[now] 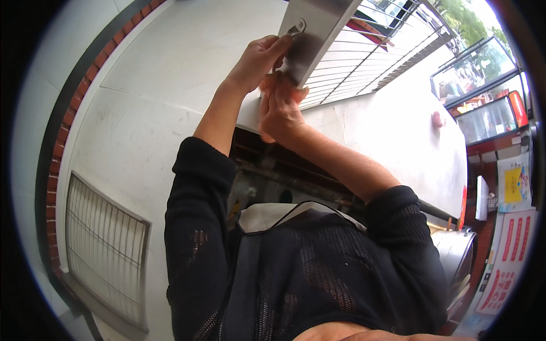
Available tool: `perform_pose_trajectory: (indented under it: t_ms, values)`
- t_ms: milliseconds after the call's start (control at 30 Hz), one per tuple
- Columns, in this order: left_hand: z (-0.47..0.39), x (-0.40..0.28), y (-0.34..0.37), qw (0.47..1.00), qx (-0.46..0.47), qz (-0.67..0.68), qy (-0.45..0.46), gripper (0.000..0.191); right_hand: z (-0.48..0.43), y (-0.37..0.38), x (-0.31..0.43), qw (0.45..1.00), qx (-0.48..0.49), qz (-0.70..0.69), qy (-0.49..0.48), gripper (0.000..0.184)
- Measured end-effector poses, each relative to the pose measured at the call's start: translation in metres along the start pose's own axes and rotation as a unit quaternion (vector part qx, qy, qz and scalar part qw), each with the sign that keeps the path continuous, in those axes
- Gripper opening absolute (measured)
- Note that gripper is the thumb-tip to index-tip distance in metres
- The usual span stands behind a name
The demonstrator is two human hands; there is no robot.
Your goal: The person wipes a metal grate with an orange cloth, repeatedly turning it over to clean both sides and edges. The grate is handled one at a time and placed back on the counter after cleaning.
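Observation:
A long stainless steel panel (313,38) with a small metal handle (297,28) stands at the top middle of the head view. My left hand (264,62) grips this handle, its thumb along the metal. Just below it, my right hand (281,106) presses an orange-pink cloth (268,85) against the panel's lower end. Parts of the cloth stick out beside the fingers and under the wrist. The panel's surface behind the fingers is hidden.
A wire rack (354,55) adjoins the panel on the right. Another wire grille (106,243) is at the lower left by a white wall (140,111). Glass display cases (482,93) are far right, above a large metal pot (452,251). Dark shelving lies beneath my forearms.

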State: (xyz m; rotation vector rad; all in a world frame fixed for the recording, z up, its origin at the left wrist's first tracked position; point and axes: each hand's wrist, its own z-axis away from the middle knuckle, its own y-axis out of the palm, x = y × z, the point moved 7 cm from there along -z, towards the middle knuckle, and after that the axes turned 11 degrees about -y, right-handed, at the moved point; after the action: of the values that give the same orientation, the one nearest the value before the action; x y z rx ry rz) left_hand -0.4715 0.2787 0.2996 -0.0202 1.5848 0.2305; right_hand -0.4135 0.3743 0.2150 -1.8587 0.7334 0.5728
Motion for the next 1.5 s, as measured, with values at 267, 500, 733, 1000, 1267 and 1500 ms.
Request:
perform_pose_trajectory:
  t_ms: [267,500,733,1000,1267,1500]
  values:
    - [0.002,-0.004,0.007,0.977,-0.065,-0.176,0.103,0.028,0.052,0.048,0.021,0.732,0.178,-0.607,0.252,0.015]
    - [-0.006,-0.01,0.014,0.888,-0.26,-0.351,0.144,0.053,0.116,-0.023,-0.089,0.57,-0.079,-0.748,0.33,0.022]
    - [-0.021,0.014,-0.005,0.91,-0.237,-0.331,0.076,0.052,0.193,-0.091,-0.22,0.392,-0.496,-0.705,0.321,0.045]
    - [-0.01,0.006,-0.002,0.88,-0.273,-0.371,0.116,0.038,0.18,-0.005,-0.195,0.002,-0.468,-0.876,0.117,0.047]
    - [0.005,0.006,-0.009,0.961,-0.226,-0.155,0.02,0.03,0.207,0.014,-0.211,0.455,-0.349,-0.737,0.356,0.019]
    - [0.077,-0.048,0.151,0.896,-0.143,-0.355,0.223,0.043,0.168,0.002,-0.227,0.296,-0.407,-0.862,0.057,0.035]
